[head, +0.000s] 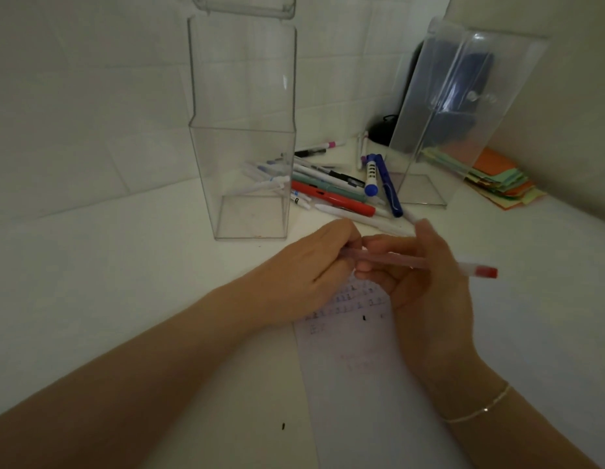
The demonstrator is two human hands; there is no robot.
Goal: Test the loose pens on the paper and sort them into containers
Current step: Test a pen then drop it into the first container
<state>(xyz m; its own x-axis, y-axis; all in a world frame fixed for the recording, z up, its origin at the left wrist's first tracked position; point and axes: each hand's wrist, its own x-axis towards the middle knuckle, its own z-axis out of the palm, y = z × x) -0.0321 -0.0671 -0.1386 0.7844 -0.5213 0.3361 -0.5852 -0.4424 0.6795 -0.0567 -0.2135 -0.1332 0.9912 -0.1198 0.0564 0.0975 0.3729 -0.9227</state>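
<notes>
Both hands hold one translucent pen with a red end (477, 269) level above the paper (355, 360). My left hand (308, 275) grips its left end, fingers curled over it. My right hand (419, 275) pinches the barrel, and the red end sticks out to the right. The paper carries small ink marks near the hands. A pile of several loose pens (335, 191) lies just beyond the hands. A tall clear container (243, 130) stands upright at the left of the pile; a second clear container (463, 106) leans at the right.
A stack of coloured paper notes (500, 177) lies at the right by the wall. A dark object (382, 130) sits behind the tilted container. Tiled wall closes the back of the white table (125, 282).
</notes>
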